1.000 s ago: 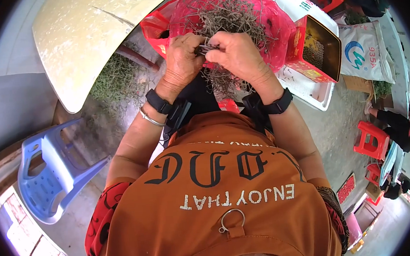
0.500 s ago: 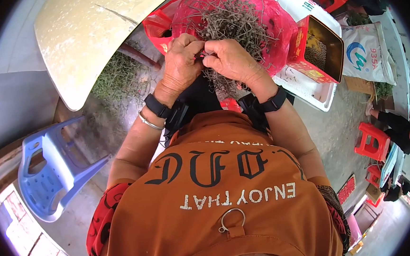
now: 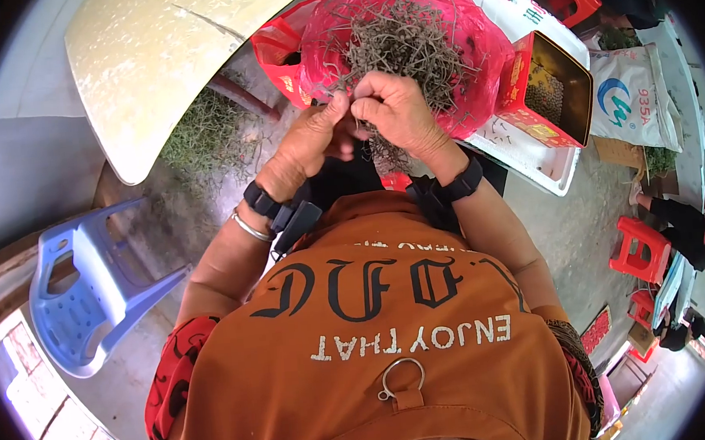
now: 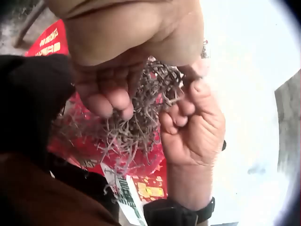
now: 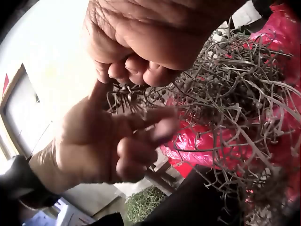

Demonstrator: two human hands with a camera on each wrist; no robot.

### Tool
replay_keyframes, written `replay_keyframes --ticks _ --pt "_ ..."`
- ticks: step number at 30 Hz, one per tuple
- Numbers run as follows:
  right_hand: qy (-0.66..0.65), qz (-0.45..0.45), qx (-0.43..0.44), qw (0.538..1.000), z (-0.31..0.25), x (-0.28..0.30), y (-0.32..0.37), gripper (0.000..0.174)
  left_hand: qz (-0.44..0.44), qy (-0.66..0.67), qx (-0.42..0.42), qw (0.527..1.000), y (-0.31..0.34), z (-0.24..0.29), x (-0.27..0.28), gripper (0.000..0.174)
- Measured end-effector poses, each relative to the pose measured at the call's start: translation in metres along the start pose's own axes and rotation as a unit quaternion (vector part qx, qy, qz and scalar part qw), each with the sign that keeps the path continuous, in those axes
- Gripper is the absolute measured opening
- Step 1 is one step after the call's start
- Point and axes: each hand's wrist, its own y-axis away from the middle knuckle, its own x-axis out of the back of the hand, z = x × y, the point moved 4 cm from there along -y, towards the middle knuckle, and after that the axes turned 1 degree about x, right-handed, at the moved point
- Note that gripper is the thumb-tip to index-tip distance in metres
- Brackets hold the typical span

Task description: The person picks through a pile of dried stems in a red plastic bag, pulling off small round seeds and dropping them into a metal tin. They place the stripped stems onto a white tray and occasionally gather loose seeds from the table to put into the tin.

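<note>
Plainly, one right hand [image 3: 398,114] pinches stems [image 5: 127,96] beside one half-open left hand [image 3: 310,139], near one pink bag [image 3: 488,53].

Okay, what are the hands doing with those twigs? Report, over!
Right hand pinching dry stems. Left hand close by, fingers loose. Tangled pile in pink bag. Nothing seen blocking either hand.

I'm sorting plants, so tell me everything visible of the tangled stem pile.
The stem pile is loose and tangled, its thin, branching strands grey-brown and dry-looking, some bearing small round heads. It lies in the glossy pink plastic bag, trailing over the near edge. The right hand pinches strands at that side; the left hand is beside it.
</note>
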Motion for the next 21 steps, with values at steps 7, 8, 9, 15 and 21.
replay_keyframes --ticks 7,8,9,15,21 --pt "0.132 0.108 0.007 0.985 0.003 0.011 0.002 0.007 0.012 0.21 -0.153 0.966 -0.027 0.012 -0.021 0.016" --pt "0.173 0.102 0.014 0.98 0.003 0.013 0.002 0.009 0.01 0.209 -0.153 0.966 -0.029 0.011 -0.021 0.016" --pt "0.213 0.096 0.021 0.972 0.002 0.014 0.002 0.01 0.004 0.218 -0.154 0.964 -0.031 0.008 -0.02 0.016" --pt "0.436 0.009 0.019 0.9 -0.011 0.004 0.0 0.02 -0.014 0.147 -0.17 0.974 -0.027 0.004 -0.018 0.022" --pt "0.424 -0.069 -0.046 0.902 -0.001 0.003 -0.003 0.026 0.042 0.146 -0.183 0.971 -0.034 0.003 -0.025 0.016"
